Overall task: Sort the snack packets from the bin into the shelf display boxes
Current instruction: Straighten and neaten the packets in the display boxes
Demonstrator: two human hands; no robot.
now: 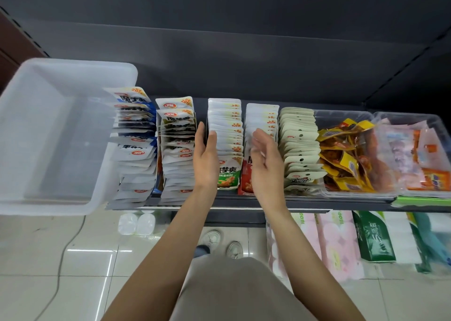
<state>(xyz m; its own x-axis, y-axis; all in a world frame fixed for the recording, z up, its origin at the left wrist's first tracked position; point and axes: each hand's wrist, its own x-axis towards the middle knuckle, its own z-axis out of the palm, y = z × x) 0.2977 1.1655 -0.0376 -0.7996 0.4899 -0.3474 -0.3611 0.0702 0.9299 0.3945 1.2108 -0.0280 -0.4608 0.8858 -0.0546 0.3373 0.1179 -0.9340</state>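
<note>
Left hand [205, 159] fingers straight against green packet row [225, 140]; right hand [266, 164] blurred, relaxed, hiding red row.

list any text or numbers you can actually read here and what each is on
"20%": orange corner mark on the blue packets, the far-left row.
"20%": same mark on the black-and-white packets beside them.
Large Chinese characters on the front green packet: printed big, but too blurred to quote with confidence.
Red oval logo on many packets: too small to read.
Green tissue box on the lower shelf: lettering blurred.
Yellow packets: print unreadable.
</note>
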